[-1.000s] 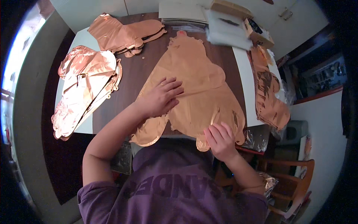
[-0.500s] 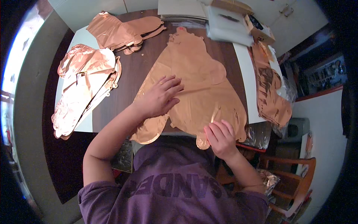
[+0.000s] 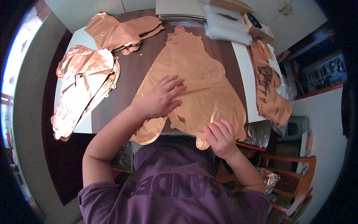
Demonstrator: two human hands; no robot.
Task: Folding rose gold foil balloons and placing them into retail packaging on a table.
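Note:
A large flat copper-coloured foil balloon lies spread on the dark table in front of me, its narrow end far off and its lobed end at the near edge. My left hand is over its left middle part, palm down, fingers stretched and somewhat apart. Whether those fingertips press on the foil or hover just above it, I cannot tell. At the near edge, beside a small rounded tab, my right hand has its fingers curled together on the foil. Its thumb is mostly hidden behind the fingers.
Foil balloon stacks lie at the far left, the left and the right of the dark table. White sheets, a clear plastic pack and a small box line the back. A wooden chair stands at lower right.
My left hand has shifted very slightly, and a small dark crease now shows in the foil below it. The right hand stays at the near edge.

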